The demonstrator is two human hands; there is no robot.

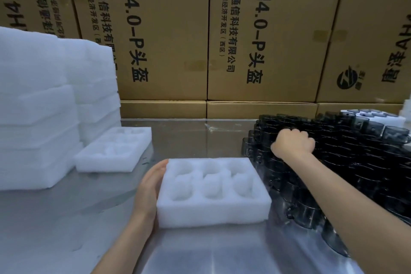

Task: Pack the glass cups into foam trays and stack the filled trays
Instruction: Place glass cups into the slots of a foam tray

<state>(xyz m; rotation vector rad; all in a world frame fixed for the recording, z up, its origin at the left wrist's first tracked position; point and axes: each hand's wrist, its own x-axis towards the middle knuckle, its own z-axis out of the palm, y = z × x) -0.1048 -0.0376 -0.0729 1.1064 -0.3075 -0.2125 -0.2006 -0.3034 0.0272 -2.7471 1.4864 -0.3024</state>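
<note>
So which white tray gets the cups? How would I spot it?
Find the shiny metal table in front of the cardboard boxes. The foam tray lies nearest you in the middle, beside the dark glass cups. Unlike the other loose tray, the left hand rests against its side.

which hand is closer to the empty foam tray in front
Left. The left hand rests flat against the foam tray's left side; the right hand is apart from it, over the dark glass cups.

tray (213,209): white, 6 o'clock | foam stack (37,104): white, 9 o'clock | cups (347,162): dark smoky grey, 3 o'clock | boxes (262,29): brown, black print, 12 o'clock | table (184,138): silver-grey
</note>
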